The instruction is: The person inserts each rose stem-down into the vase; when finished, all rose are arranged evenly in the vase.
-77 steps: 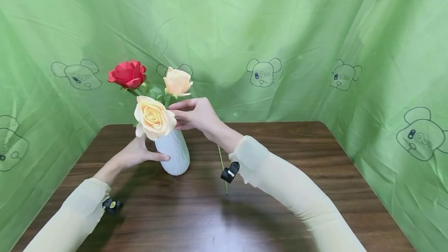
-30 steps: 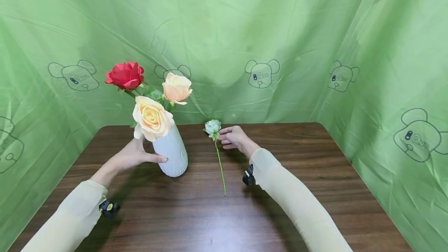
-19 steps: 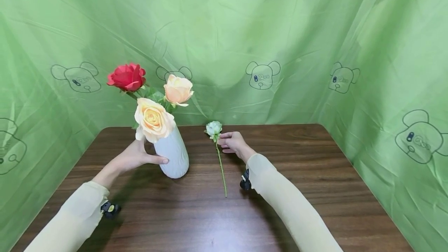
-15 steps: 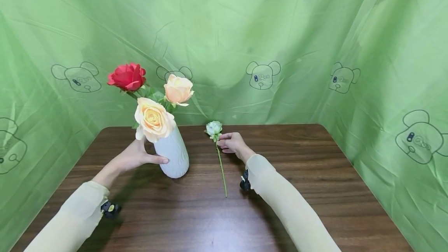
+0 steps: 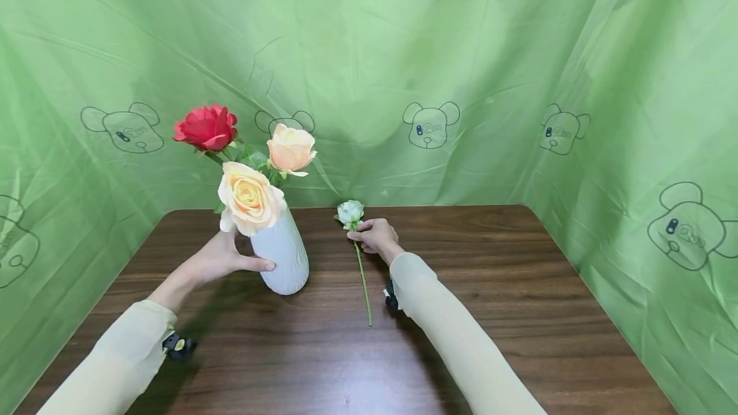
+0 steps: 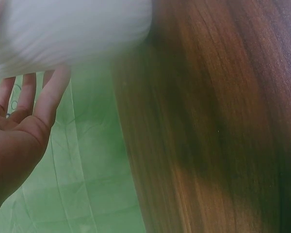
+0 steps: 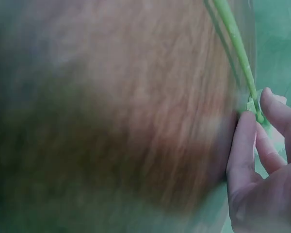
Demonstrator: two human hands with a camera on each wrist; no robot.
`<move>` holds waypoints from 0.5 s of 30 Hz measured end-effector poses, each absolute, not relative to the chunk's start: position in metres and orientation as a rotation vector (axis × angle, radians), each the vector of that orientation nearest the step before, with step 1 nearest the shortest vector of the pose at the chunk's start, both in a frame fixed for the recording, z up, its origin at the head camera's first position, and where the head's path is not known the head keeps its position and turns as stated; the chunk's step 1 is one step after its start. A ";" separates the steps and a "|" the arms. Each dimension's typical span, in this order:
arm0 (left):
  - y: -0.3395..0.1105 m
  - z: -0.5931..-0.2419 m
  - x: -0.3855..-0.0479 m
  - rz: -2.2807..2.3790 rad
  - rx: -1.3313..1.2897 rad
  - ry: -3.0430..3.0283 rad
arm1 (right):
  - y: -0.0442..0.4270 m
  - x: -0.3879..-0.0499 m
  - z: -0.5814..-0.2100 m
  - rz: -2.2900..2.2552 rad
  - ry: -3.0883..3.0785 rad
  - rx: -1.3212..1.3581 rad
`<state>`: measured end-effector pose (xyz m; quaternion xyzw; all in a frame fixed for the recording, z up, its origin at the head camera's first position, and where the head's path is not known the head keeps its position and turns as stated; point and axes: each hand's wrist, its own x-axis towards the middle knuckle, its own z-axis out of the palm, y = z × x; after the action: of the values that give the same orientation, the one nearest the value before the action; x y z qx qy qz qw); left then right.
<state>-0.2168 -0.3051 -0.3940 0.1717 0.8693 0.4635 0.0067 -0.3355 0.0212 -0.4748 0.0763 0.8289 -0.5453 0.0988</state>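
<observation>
My left hand (image 5: 218, 256) grips the ribbed white vase (image 5: 284, 258), thumb across its front side and the other fingers behind it. In the left wrist view the vase (image 6: 82, 29) rests against my fingertips. A red rose (image 5: 206, 128), a peach rose (image 5: 291, 150) and a cream-yellow rose (image 5: 250, 197) stand in the vase, which leans a little. To the right, a small pale white rose (image 5: 350, 212) lies on the table. My right hand (image 5: 376, 235) pinches its green stem (image 7: 240, 48) just below the bloom, between thumb and fingers.
The brown wood-grain table (image 5: 490, 300) spreads around both hands. A green curtain (image 5: 369, 69) printed with bear heads hangs behind the far edge and along both sides. Each wrist wears a small black camera (image 5: 180, 346).
My right hand has left the flowers in the vase, moved right to the white rose, and now closes its fingers on that stem. The left hand has kept holding the vase.
</observation>
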 end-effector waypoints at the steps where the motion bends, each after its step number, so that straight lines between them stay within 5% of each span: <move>1: -0.305 -0.393 -0.217 1.449 0.538 2.718 | 0.020 -0.336 -0.474 -1.575 2.482 0.228; 15: -0.305 -0.392 -0.216 1.418 0.529 2.741 | 0.026 -0.332 -0.466 -1.666 2.381 0.272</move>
<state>-0.2163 -0.3046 -0.3922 0.1689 0.8754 0.4529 0.0053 -0.3315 0.0255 -0.4657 0.0925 0.8107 -0.5673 0.1114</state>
